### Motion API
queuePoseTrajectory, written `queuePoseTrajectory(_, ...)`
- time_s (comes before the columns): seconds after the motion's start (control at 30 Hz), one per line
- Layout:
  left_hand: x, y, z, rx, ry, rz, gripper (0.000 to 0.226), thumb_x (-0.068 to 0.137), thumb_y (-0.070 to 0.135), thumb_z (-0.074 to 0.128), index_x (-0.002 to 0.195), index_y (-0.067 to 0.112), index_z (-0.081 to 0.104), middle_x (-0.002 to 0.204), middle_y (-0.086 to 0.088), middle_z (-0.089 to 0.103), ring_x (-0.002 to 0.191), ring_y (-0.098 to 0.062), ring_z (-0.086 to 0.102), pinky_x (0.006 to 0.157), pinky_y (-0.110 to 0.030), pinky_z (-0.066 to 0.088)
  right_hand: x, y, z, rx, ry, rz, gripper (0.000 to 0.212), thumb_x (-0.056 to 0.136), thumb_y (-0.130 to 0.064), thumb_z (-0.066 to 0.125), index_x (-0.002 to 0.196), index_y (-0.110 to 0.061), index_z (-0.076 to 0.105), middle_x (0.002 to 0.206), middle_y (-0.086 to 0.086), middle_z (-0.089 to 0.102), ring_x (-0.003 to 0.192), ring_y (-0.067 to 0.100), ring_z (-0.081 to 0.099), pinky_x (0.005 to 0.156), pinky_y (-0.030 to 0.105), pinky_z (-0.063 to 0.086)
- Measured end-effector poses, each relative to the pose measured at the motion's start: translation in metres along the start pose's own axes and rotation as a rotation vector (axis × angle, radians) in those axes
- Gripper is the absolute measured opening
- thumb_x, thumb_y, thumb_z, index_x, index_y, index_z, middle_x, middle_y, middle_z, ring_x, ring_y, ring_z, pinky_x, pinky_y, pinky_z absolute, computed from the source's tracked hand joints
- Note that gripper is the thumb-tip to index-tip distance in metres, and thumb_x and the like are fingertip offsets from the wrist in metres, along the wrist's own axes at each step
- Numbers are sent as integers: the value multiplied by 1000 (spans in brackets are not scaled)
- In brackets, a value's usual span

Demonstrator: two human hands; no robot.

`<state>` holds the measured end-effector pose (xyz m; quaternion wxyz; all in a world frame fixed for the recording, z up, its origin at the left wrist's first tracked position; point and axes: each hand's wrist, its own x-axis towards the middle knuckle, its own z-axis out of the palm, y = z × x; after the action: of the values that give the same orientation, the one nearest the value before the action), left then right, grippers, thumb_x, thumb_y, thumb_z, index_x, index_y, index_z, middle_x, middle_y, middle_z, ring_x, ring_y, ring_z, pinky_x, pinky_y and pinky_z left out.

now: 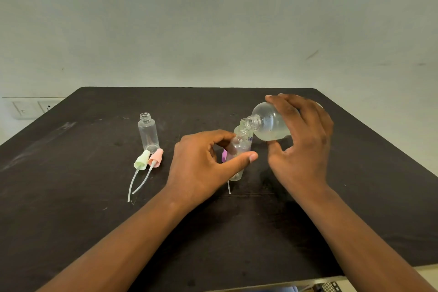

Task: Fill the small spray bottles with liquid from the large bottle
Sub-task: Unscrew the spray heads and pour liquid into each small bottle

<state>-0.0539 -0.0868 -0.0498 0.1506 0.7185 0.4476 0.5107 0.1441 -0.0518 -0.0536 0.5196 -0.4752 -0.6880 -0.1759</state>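
Clear plastic fills both hands. The right hand (302,140) grips the large bottle (270,123) from above and behind, fingers curled over its rounded body and the thumb pressed under it, so the bottle lies tipped nearly on its side with its uncapped, threaded neck pointing left and slightly down. A shallow pool of clear liquid sits along the lower side of the bottle. The left hand (201,163) holds a small spray bottle (239,152) upright on the table, thumb across its front and fingers wrapped round its far side. The neck of the large bottle hangs just above and right of the small bottle's open mouth; whether liquid is running between them cannot be told.

Directly behind the held bottle stands a second small bottle (239,127), mostly hidden, only its shoulder and open neck showing. A third small bottle (148,130), uncapped and apparently empty, stands well to the left, apart from both hands. That makes three small bottles and one large one.

Three spray tops can be counted: a green spray top (141,161) and a pink spray top (156,158) lie touching side by side just in front of the left bottle, dip tubes trailing toward the viewer, and a purple spray top (224,155) lies partly hidden behind the left hand, beside the held bottle.

A small purple mark shows on the held bottle's shoulder, too blurred to read.

All rest on a dark table (83,208). A white wall socket (30,108) sits at far left.
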Motion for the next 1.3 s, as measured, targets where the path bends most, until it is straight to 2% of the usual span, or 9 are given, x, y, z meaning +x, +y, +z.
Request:
queuePoseTrajectory(0.4, -1, 2, 2, -3, -10, 1, 35, 79, 56, 81, 99, 28, 81, 79, 15, 75, 47, -2, 51, 48, -10, 36, 2, -1, -2, 25, 23, -10, 78, 65, 8, 69, 137, -21, 69, 134, 3, 66, 132, 31, 59, 116, 51, 38)
queuePoseTrajectory(1.2, -1, 4, 4, 38, -11, 15, 44, 78, 62, 77, 100, 25, 81, 81, 15, 75, 53, 4, 56, 51, -8, 39, 3, 0, -2, 14, 32, -35, 81, 62, 14, 69, 135, -20, 71, 136, 6, 65, 133, 33, 58, 116, 57, 39)
queuePoseTrajectory(1.3, 0, 4, 4, 30, -4, 6, 44, 77, 64, 76, 99, 27, 81, 79, 15, 75, 51, 0, 54, 50, -9, 38, 4, 0, -2, 12, 35, -37, 81, 61, 14, 67, 135, -19, 71, 136, 6, 65, 134, 34, 58, 117, 57, 38)
